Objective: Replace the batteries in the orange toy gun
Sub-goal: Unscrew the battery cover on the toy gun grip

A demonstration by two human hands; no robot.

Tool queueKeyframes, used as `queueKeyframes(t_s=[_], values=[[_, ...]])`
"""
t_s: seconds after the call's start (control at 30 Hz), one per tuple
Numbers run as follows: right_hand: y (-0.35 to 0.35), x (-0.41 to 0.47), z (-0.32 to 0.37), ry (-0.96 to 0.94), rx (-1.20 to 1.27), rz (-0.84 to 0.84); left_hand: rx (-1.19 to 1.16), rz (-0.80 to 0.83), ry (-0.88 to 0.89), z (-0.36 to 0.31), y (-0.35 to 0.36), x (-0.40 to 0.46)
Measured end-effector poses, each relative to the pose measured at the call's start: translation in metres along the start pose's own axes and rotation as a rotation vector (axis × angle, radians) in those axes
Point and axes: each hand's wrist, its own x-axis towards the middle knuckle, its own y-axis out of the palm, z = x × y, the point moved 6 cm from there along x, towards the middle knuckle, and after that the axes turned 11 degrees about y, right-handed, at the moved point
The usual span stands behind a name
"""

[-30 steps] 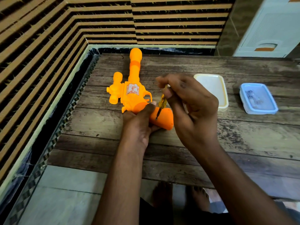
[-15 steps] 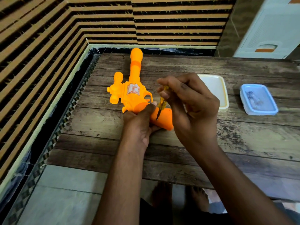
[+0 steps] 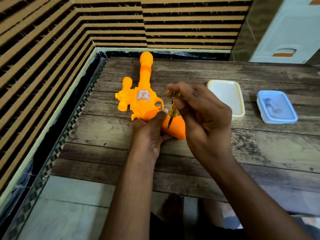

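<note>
The orange toy gun [image 3: 142, 94] lies on the wooden table [image 3: 242, 149], its barrel pointing away from me. My left hand [image 3: 150, 130] grips it at the top of the handle, thumb on the upper side. My right hand [image 3: 200, 115] pinches a small yellow-handled screwdriver [image 3: 174, 110] between thumb and fingers. The screwdriver stands nearly upright, and its tip touches the handle's orange side [image 3: 174, 126].
A yellow-rimmed container with a white lid [image 3: 226, 98] stands just right of my right hand. Further right sits a blue lidded box [image 3: 276, 106] with something inside. A striped wall runs along the table's left and far edges. Below the table's near edge are floor tiles and my feet.
My right hand's fingers have shifted slightly round the screwdriver, which stays on the same spot of the handle. The gun and my left hand have not moved.
</note>
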Motion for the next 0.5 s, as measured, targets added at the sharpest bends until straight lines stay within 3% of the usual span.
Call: queueKeyframes(t_s=[0.5], values=[[-0.0003, 0.0014, -0.0011, 0.014, -0.038, -0.040, 0.008, -0.012, -0.033, 0.0030, -0.0006, 0.0026]])
